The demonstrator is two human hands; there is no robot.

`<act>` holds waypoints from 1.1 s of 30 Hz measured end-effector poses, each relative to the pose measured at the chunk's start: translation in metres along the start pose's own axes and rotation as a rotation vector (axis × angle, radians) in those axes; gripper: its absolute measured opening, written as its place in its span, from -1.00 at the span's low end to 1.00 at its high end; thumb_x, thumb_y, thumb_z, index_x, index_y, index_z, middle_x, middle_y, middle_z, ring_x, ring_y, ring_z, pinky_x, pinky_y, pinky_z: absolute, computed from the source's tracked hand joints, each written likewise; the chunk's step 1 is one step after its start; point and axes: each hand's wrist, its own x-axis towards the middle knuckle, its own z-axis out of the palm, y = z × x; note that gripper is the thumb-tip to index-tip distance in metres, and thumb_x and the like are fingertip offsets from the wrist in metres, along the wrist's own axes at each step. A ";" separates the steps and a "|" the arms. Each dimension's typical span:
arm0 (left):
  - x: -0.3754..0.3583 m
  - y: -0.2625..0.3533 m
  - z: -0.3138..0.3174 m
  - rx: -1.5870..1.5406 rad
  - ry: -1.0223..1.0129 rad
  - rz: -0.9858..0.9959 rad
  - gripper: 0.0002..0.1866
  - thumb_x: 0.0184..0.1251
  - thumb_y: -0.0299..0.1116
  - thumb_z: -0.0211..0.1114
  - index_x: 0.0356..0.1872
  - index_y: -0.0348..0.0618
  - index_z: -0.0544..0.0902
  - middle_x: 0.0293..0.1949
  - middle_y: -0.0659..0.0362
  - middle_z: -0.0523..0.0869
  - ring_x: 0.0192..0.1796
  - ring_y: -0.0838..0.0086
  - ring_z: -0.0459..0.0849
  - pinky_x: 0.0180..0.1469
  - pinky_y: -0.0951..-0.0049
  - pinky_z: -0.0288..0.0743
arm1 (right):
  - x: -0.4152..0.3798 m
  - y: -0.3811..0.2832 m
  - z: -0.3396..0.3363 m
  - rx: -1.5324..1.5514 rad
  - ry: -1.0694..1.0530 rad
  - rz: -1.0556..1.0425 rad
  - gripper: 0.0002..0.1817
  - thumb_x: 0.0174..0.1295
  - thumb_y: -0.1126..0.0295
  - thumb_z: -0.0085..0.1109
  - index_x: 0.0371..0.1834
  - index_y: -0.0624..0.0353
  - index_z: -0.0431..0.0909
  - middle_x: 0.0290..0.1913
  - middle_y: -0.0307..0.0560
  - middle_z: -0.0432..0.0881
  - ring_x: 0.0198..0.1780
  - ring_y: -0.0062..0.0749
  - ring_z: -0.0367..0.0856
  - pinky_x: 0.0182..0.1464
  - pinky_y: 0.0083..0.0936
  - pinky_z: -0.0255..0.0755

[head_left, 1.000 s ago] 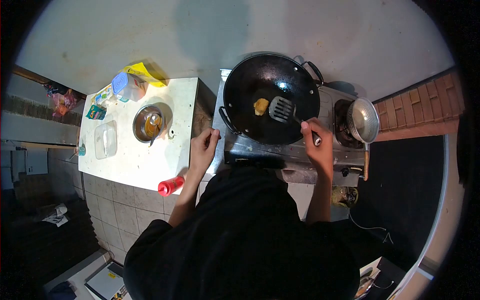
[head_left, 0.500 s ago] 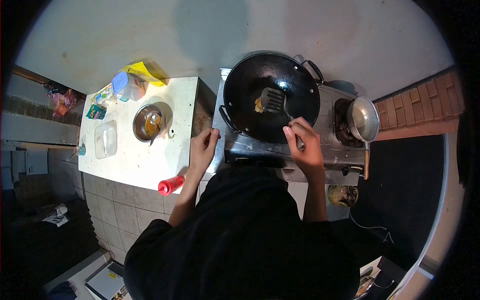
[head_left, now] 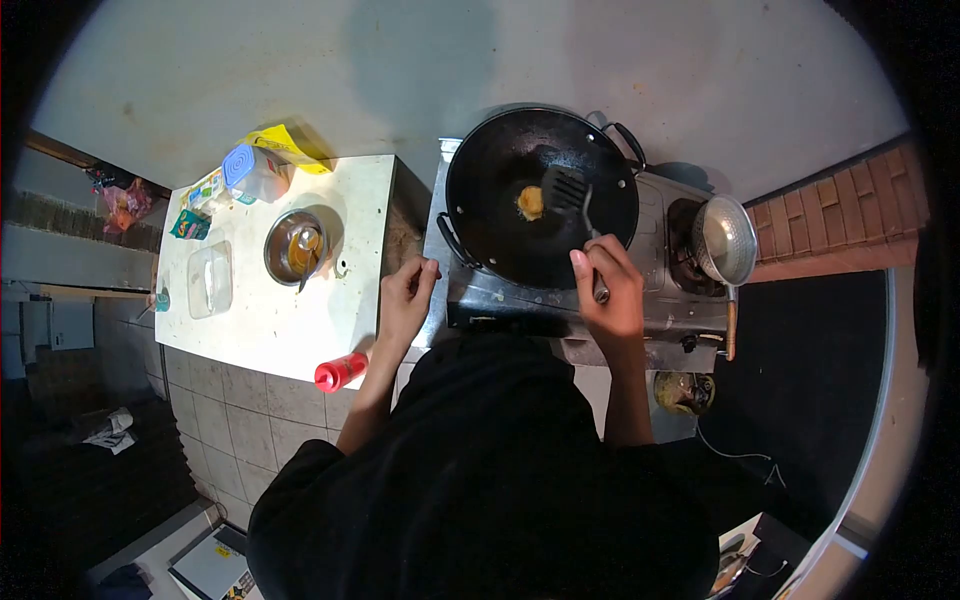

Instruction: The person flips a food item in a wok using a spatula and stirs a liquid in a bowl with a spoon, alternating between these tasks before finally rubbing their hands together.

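My right hand [head_left: 611, 282] is closed round the handle of a slotted spatula [head_left: 567, 192], whose dark head is over the inside of a black wok [head_left: 490, 245]. Just left of the spatula head, a small golden-brown piece of food [head_left: 530, 203] lies on the wok's bottom, with a narrow gap between them. My left hand [head_left: 406, 298] is closed, fingers curled against the thumb, between the white table and the stove; whether anything small is inside it cannot be made out. The wok's left handle is a little to the right of this hand.
On the white table [head_left: 270, 335] are a metal bowl [head_left: 283, 262] with yellow contents and a spoon, a clear tray [head_left: 210, 280], a blue-lidded container [head_left: 262, 178], a yellow packet [head_left: 285, 143] and a red bottle [head_left: 341, 372]. A metal pan [head_left: 727, 240] occupies the right burner.
The spatula head has moved right and slightly up, off the food piece, which now shows whole and a little further right. My left hand has kept its place.
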 end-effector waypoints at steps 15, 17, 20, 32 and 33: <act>0.000 -0.004 0.001 -0.002 0.012 0.021 -0.67 0.55 -0.26 0.20 -0.35 -0.36 0.65 -0.65 0.14 0.53 -0.57 0.66 0.37 -0.51 0.47 0.21 | 0.004 0.024 0.006 -0.076 0.041 0.090 -0.85 0.36 0.53 0.19 -0.34 0.38 0.49 -0.33 0.07 0.52 -0.39 -0.09 0.52 -0.32 -0.39 0.38; 0.002 -0.004 0.000 -0.010 0.025 0.032 -0.67 0.55 -0.27 0.20 -0.35 -0.37 0.65 -0.65 0.14 0.53 -0.57 0.65 0.37 -0.50 0.46 0.22 | 0.005 0.028 0.009 -0.051 0.071 0.011 -0.85 0.37 0.52 0.19 -0.33 0.38 0.49 -0.33 0.07 0.52 -0.40 -0.12 0.51 -0.32 -0.39 0.37; 0.001 -0.006 -0.001 -0.023 0.018 0.016 -0.67 0.54 -0.28 0.21 -0.34 -0.37 0.65 -0.64 0.13 0.54 -0.57 0.64 0.39 -0.49 0.46 0.24 | 0.004 0.022 0.007 -0.056 0.041 0.048 -0.86 0.37 0.52 0.19 -0.32 0.39 0.50 -0.33 0.06 0.51 -0.41 -0.14 0.50 -0.33 -0.39 0.36; 0.003 -0.005 -0.002 -0.043 0.037 0.041 -0.68 0.54 -0.28 0.21 -0.34 -0.36 0.66 -0.64 0.15 0.55 -0.56 0.66 0.39 -0.50 0.48 0.22 | 0.013 0.017 0.015 -0.032 0.036 0.052 -0.86 0.38 0.54 0.17 -0.32 0.41 0.49 -0.34 0.07 0.50 -0.39 -0.17 0.49 -0.32 -0.40 0.34; 0.003 -0.005 -0.003 -0.028 0.027 0.014 -0.68 0.54 -0.28 0.21 -0.34 -0.36 0.66 -0.64 0.15 0.54 -0.56 0.66 0.39 -0.50 0.48 0.22 | 0.015 0.017 0.016 -0.032 0.035 0.050 -0.86 0.38 0.54 0.17 -0.32 0.41 0.49 -0.34 0.07 0.50 -0.39 -0.17 0.49 -0.32 -0.40 0.34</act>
